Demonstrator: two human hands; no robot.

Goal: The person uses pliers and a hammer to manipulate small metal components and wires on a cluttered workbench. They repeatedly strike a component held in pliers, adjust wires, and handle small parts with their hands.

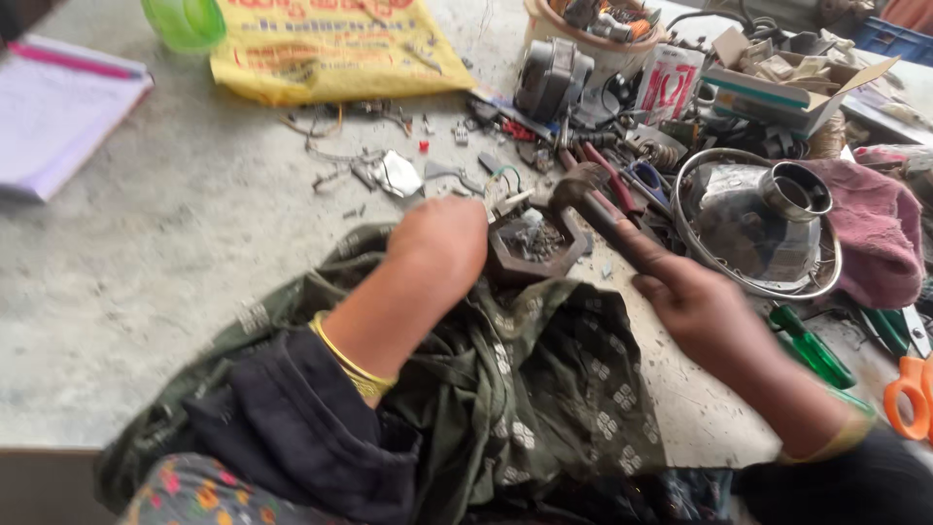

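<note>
My right hand is clamped on a hammer handle, its head at frame centre above a brown block. My left hand is curled shut against the block's left edge. Both rest on the table, beside a green cloth and a metal bowl.

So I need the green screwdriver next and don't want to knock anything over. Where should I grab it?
Take the green screwdriver by its thick handle, coming from the near side with the right hand. The handle lies flat and bare on the table, slanting toward the orange scissors; its far end runs up toward the metal ring.
</note>
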